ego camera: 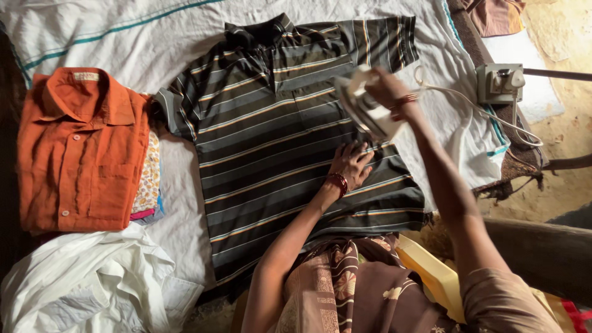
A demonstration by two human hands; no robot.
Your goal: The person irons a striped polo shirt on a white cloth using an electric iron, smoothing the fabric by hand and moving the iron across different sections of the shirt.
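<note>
One small label (86,76) is showing. It is sitting inside the collar of the folded orange shirt (80,148) on the left. It is a little pale strip, cream coloured. No packages, signs or screens are showing.

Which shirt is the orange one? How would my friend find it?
Start at the white sheet covering the table, then look left of the big striped shirt. The orange shirt lies folded there, collar up, buttons showing. It is the only plain orange thing, above the crumpled white clothes.
</note>
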